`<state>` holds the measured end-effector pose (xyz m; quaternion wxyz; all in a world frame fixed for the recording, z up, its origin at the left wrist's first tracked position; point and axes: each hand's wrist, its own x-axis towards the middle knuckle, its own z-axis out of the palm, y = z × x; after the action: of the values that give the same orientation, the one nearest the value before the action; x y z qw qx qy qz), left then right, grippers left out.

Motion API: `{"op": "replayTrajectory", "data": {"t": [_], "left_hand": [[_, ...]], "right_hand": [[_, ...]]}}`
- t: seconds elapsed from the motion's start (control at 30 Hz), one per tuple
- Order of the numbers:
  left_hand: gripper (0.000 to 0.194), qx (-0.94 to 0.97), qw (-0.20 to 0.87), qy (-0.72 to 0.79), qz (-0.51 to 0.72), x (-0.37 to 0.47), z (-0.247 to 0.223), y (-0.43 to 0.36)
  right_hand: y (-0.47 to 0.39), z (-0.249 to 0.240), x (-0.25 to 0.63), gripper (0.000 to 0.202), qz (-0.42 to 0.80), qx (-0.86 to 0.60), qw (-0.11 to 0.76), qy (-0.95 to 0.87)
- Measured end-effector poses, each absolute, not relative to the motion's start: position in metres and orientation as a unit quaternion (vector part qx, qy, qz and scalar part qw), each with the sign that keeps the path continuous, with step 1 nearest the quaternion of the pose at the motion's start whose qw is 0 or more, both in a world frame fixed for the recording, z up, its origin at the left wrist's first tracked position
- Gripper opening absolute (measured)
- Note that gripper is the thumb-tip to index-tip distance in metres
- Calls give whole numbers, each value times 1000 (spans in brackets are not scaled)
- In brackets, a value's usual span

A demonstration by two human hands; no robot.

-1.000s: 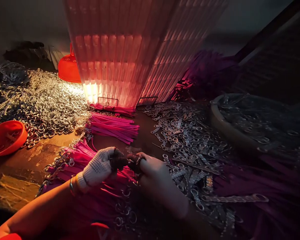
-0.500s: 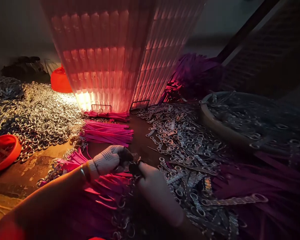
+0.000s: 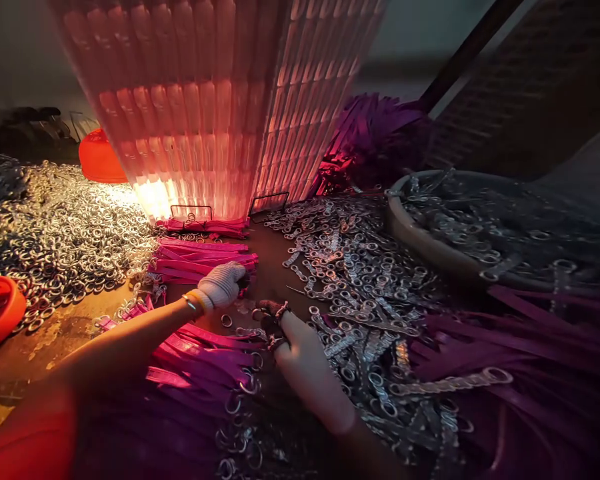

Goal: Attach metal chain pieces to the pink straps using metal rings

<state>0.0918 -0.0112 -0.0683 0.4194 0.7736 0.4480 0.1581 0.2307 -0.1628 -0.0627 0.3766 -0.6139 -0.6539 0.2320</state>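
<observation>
My left hand [image 3: 223,285], in a white knit glove with dark fingertips, is curled at the right ends of a stack of pink straps [image 3: 200,257]. Whatever its fingers grip is hidden. My right hand [image 3: 305,363] has dark coverings on its thumb and forefinger, which are pressed together. A small silver metal link [image 3: 250,332] juts from between these fingertips. Below the hands lies another bunch of pink straps [image 3: 205,350], with metal rings [image 3: 250,383] at its right ends. A loose ring [image 3: 227,321] rests on the table between the two strap groups.
A heap of metal rings [image 3: 80,227] spreads at left, near an orange lamp shade [image 3: 101,157] and an orange bowl [image 3: 16,313]. Translucent ribbed panels [image 3: 180,120] stand behind. Right lie metal links [image 3: 353,267], a large basin [image 3: 405,220] and purple straps [image 3: 460,347].
My left hand has moved away from my right hand, up and left to the upper strap stack. The fingers of my right hand have come into clearer view. The camera view has shifted slightly.
</observation>
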Motion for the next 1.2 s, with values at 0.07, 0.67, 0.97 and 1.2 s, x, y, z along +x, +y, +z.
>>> {"op": "replayTrajectory", "data": {"t": [0.07,0.67,0.97,1.2], "left_hand": [[15,746,487,431,145,68,-54,-29],[18,723,524,413,179,15,-38,-121],[28,607,629,440,206,2,-47,-120],[20,700,496,470,206,1,-49,-131]], "right_hand": [[-157,-60,227,39,215,-616,356,-669],[-161,-38,183,21,37,-615,94,-782],[-159,-34,186,37,177,-604,94,-771],[-154,-26,179,22,122,-575,-45,-808]]}}
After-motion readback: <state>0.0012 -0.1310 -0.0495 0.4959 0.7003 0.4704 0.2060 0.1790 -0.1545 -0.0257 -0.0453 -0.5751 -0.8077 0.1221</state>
